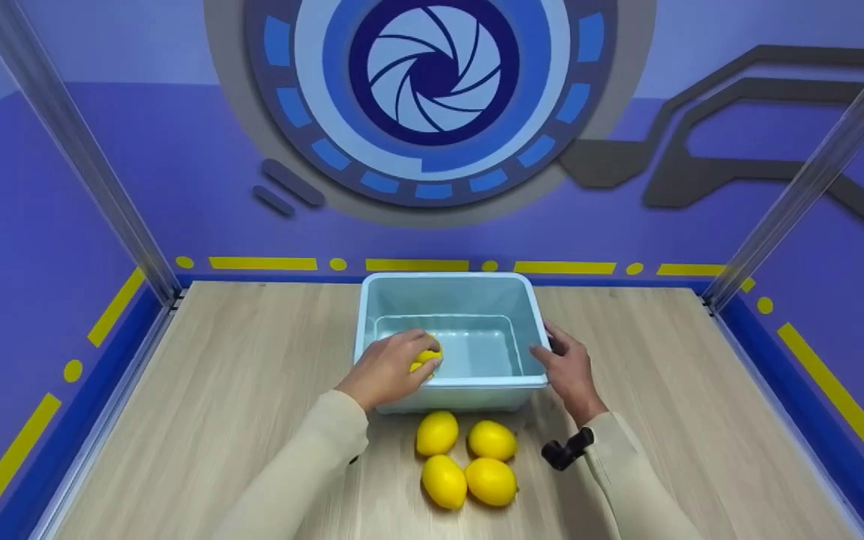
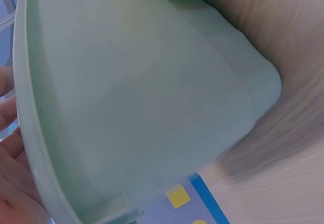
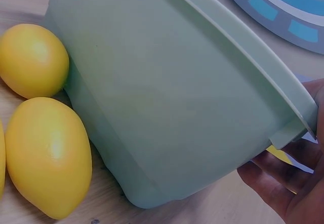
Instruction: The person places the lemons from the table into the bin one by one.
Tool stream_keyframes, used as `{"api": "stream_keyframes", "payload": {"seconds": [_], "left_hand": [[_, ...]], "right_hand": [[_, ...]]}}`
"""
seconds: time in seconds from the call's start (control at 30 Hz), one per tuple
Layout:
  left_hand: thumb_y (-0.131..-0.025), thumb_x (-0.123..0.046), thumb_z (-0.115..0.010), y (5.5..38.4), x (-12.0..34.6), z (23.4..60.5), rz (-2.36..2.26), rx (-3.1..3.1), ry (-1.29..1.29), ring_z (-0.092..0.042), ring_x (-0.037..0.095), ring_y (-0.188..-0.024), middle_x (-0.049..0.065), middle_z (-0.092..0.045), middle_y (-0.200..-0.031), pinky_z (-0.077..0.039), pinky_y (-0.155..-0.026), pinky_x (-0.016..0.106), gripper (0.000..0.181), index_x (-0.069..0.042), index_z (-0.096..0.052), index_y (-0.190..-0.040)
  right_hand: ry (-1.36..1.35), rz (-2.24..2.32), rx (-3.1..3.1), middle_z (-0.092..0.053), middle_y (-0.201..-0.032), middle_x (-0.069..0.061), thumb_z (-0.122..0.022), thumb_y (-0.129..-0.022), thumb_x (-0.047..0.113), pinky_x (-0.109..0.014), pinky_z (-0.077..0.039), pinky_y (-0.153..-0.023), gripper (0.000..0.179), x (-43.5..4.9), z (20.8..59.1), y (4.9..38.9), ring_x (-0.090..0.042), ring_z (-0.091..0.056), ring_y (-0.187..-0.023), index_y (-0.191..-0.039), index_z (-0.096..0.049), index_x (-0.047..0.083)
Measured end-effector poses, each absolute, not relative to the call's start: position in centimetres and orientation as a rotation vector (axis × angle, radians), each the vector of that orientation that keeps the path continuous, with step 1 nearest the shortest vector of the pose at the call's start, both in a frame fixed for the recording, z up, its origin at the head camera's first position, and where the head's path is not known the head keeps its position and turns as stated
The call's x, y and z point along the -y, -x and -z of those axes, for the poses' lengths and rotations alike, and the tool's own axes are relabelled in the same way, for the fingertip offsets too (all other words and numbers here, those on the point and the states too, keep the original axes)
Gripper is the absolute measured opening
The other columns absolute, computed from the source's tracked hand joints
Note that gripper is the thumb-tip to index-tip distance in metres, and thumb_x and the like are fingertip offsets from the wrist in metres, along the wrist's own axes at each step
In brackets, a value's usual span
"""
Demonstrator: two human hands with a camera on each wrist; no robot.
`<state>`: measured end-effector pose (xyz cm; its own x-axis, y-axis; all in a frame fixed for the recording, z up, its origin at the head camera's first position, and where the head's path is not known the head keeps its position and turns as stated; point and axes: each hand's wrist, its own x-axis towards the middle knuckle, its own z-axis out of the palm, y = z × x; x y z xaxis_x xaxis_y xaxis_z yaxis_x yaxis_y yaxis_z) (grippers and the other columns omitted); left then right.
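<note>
A pale blue-green plastic bin stands toward the back of the wooden table. My left hand reaches over its front rim at the left, fingers curled round a yellow lemon inside. The hand covers most of that fruit, so I cannot tell whether a second one is under it. In the left wrist view, only part of the left hand shows behind the rim. My right hand grips the bin's right rim, thumb on the inner side and fingers outside. Several lemons lie grouped before the bin.
The wooden tabletop extends to both sides of the bin. Blue printed panels enclose the back and sides, with metal posts at the rear corners. A black strap piece sits on the right wrist.
</note>
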<state>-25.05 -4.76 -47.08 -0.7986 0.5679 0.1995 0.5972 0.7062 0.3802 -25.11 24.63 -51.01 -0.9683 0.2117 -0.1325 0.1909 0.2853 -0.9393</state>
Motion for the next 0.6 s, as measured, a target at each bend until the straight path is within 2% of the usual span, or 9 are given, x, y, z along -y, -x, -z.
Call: {"api": "stream_keyframes", "payload": {"seconds": [0.6], "left_hand": [[-0.098, -0.036, -0.054, 24.71, 4.15, 47.09, 0.666, 2.824, 0.986, -0.062, 0.014, -0.101, -0.004, -0.064, -0.111, -0.053, -0.093, 0.033, 0.026, -0.019, -0.066, -0.114]], "right_hand": [[0.401, -1.836, 2.525, -0.041, -0.152, -0.012, -0.055, -0.097, 0.015, -0.046, -0.037, -0.113, 0.056, -24.81, 50.94, 25.13, -0.031, -0.042, -0.138, -0.150, -0.037, 0.017]]}}
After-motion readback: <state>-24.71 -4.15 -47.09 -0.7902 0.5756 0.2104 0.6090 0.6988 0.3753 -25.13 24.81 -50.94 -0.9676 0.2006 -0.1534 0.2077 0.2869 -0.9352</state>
